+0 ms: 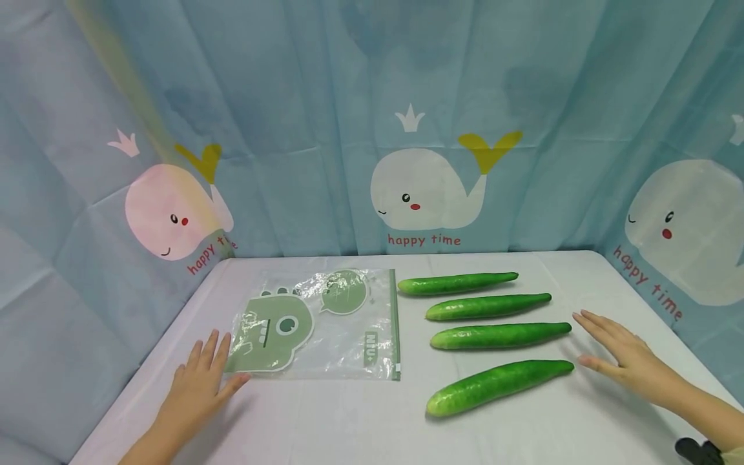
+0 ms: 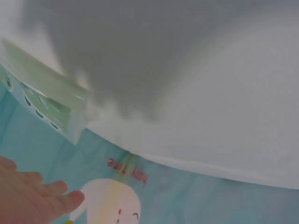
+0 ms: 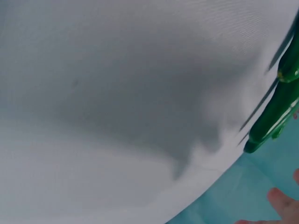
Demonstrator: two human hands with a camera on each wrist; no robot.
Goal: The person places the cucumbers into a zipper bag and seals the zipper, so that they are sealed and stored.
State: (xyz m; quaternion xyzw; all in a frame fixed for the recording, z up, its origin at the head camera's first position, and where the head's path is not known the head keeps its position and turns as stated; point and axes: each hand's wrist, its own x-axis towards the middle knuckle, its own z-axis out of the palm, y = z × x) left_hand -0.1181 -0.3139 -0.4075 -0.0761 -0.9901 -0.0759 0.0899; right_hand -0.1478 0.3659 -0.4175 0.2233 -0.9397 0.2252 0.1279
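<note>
Cucumbers [image 1: 500, 336] lie spaced toward the right edge of the tabletop [image 1: 325, 420], maybe so they don't bump, the bag [image 1: 343, 345] lies flat nearer the left edge, and the left hand [image 1: 196, 378] and right hand [image 1: 624, 356] are far apart, fingers out, empty.

In the head view a white-topped table [image 1: 337, 426] fills the lower half of the frame, its far edge running across just below mid-height. Left of centre on it lies a flat, clear zip bag [image 1: 316, 326] printed with a green cartoon creature, its green-edged zip side facing right. Right of centre lie four green cucumbers [image 1: 501, 336], spaced apart one below another and slanting slightly up to the right, the topmost one's left end just beside the bag's zip edge.
</note>
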